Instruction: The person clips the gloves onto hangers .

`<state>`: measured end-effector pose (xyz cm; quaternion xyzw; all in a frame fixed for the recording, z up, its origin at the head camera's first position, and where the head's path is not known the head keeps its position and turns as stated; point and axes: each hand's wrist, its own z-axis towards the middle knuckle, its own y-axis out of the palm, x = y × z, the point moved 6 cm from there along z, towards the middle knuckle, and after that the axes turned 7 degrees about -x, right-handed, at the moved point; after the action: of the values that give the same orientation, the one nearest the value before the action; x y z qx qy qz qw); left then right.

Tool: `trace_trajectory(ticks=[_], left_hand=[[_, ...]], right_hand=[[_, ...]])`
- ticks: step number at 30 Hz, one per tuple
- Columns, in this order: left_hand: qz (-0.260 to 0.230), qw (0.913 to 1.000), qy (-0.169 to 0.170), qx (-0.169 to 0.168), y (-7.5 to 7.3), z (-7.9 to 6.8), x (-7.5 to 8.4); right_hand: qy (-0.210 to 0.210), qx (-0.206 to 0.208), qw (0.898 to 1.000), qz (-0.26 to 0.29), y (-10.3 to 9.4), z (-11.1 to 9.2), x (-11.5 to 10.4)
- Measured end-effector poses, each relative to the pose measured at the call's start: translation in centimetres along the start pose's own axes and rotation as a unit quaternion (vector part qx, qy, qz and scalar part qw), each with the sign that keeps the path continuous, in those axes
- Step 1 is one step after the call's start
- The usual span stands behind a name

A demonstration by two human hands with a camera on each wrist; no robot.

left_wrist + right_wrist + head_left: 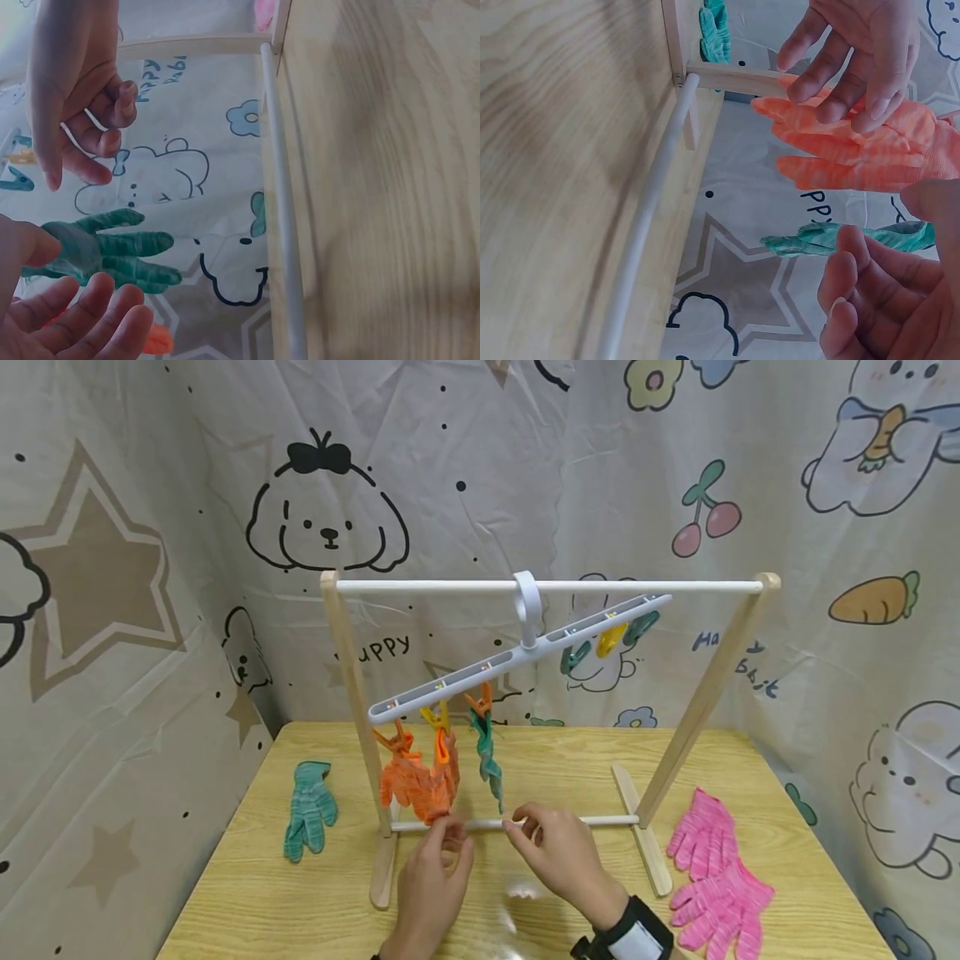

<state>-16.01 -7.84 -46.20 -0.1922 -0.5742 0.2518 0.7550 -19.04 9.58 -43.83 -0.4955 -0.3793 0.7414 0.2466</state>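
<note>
A white hanger bar (480, 672) hangs tilted, its left end lower. Orange gloves (420, 785) dangle from an orange clip (395, 739) and a yellow clip (437, 718) at that low end. Beside them a green glove (487, 752) hangs narrow and edge-on from another orange clip (480, 699). My left hand (435, 877) is just below the orange gloves, fingers loosely bent around nothing. To the right of the green glove's lower tip is my right hand (558, 856), fingers relaxed. In the right wrist view both hands appear apart from the orange glove (862, 146).
A wooden stand (693, 718) with a white top rod (637, 586) and lower rod (607, 820) carries the hanger. Green and yellow clips (611, 639) hang at its raised end. Another green glove (307, 810) lies left; pink gloves (716, 877) lie right.
</note>
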Motion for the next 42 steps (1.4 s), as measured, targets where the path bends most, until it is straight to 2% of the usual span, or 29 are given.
trace_trajectory(ticks=[8,20,29,42], left_hand=[[0.002,0.9996,-0.027,-0.006,0.2,-0.7,-1.0],[0.019,0.9972,-0.053,-0.049,0.7,-1.4,-2.1],[0.03,0.9958,-0.052,-0.068,1.1,-2.0,-2.7],[0.039,0.9936,-0.064,-0.084,1.4,-2.9,-3.3]], right_hand=[[0.008,0.001,1.0,-0.004,1.0,-1.2,0.5],[0.001,0.017,1.0,-0.003,2.5,-2.7,1.0],[0.023,-0.015,0.999,0.027,3.6,-3.6,1.3],[0.033,-0.012,0.999,0.026,4.3,-4.6,1.5]])
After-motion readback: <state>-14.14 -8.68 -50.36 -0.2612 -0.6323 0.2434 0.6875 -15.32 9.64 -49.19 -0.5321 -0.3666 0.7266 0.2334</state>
